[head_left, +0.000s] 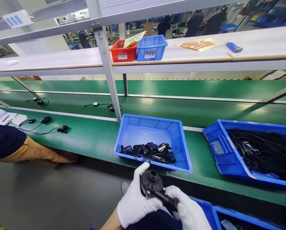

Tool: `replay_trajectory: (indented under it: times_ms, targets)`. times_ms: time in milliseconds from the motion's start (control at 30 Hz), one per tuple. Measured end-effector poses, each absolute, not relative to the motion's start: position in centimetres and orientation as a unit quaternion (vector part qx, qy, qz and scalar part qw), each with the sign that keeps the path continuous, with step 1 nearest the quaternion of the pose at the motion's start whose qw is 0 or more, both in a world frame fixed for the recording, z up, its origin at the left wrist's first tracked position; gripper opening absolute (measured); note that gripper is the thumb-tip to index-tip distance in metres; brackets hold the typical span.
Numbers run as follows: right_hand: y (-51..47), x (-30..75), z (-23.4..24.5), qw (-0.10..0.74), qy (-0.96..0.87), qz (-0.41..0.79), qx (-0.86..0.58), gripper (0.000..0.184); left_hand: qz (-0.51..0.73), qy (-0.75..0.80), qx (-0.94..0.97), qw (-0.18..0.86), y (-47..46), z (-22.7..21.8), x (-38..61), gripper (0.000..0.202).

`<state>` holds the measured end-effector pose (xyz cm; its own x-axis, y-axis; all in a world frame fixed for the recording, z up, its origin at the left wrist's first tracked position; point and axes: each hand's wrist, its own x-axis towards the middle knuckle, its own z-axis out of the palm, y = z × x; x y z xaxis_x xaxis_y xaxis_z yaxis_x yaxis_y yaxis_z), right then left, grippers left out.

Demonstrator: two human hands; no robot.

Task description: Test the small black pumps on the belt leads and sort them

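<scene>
Both my hands wear white gloves and meet at the bottom middle of the view. My left hand point(133, 201) is wrapped round the round head of a small black plastic part point(154, 185). My right hand point(189, 209) grips the part's narrower end. The part is held low, in front of the green bench, just below a blue bin point(181, 140) that holds several similar black parts point(149, 151).
To the right sits a second blue bin point(217, 148) full of black cables. More blue bins point(241, 218) lie below the bench. Black parts with wires point(46, 120) lie on the green belt point(90, 134). A seated co-worker point(11, 143) is at left. The shelf carries a red tray point(124, 52) and a blue tray point(151, 49).
</scene>
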<state>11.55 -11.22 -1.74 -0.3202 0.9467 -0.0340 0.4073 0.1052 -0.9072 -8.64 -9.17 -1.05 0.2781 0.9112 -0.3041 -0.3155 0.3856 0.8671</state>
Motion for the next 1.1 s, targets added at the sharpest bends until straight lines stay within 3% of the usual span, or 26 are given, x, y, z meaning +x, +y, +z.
replay_trajectory:
  times_ms: [267,400,633,1100]
  targets:
    - [-10.5,12.4,-1.2,0.324,-0.740,0.370,-0.458,0.068,0.478,0.488,0.493,0.539,-9.3,-2.0,-7.3,0.108]
    - [-9.9,12.5,-1.0,0.309,-0.768,0.323,-0.459,0.073,0.499,0.486,0.483,0.531,-8.6,-0.9,-7.0,0.105]
    - [-9.8,12.5,-1.4,0.321,-0.769,0.302,-0.463,0.060,0.513,0.490,0.489,0.507,-8.6,-0.8,-6.4,0.102]
    - [-10.4,13.1,-2.1,0.371,-0.764,0.307,-0.430,0.069,0.511,0.510,0.527,0.448,-10.0,-0.9,-6.3,0.106]
